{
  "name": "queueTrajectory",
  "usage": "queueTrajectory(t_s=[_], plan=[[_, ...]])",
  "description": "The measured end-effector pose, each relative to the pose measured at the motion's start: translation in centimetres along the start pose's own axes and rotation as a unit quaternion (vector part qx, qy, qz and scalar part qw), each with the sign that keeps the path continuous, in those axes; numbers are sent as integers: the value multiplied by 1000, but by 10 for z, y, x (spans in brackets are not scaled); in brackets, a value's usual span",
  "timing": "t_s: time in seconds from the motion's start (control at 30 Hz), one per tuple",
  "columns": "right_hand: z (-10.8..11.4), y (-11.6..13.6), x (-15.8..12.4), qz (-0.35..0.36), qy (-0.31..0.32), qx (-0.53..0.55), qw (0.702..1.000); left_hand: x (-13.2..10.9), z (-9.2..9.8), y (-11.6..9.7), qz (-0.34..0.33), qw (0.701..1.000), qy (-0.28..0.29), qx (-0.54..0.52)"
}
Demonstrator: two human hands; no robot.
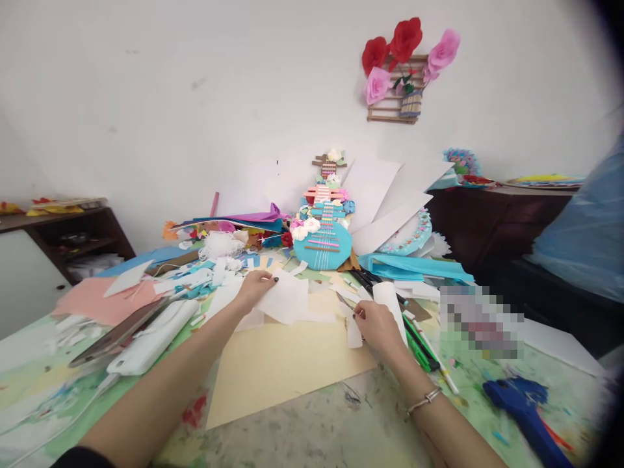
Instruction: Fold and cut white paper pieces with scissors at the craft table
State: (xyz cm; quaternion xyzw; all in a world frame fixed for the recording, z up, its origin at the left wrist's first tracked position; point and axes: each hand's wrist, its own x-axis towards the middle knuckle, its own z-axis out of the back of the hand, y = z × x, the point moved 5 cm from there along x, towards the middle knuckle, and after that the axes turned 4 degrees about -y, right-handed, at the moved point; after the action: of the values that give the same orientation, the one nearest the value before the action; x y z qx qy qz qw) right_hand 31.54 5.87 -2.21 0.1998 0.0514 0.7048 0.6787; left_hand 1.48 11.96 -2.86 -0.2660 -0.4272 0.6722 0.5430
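Note:
My left hand (256,290) pinches the top edge of a piece of thin white paper (288,300) between thumb and fingers. In my right hand (379,323) is a pair of scissors (345,301), its blades pointing left toward the paper but apart from it. The handles are mostly hidden by my fingers. A small white paper strip (355,333) hangs or lies just below that hand. Under both hands lies a pale yellow sheet of card (277,364). A white paper roll (390,305) is right behind my right hand.
A blue paper lute shape (322,247) stands at the back. To the right lie a green cutter (420,344) and a blue glue gun (524,409). On the left are a white power bank (153,338), a tablet-like slab (114,335) and pink paper (104,300).

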Motion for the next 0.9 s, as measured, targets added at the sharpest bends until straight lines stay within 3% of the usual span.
queueTrajectory(t_s=[0.27,0.63,0.9], plan=[[-3,3,-2,16,11,6,1000,2,-31,31,102,992,-78,-1],[-3,1,-3,4,5,-13,1000,9,-25,26,118,985,-100,81],[-5,0,-1,2,15,-20,1000,13,-27,28,111,988,-72,85]])
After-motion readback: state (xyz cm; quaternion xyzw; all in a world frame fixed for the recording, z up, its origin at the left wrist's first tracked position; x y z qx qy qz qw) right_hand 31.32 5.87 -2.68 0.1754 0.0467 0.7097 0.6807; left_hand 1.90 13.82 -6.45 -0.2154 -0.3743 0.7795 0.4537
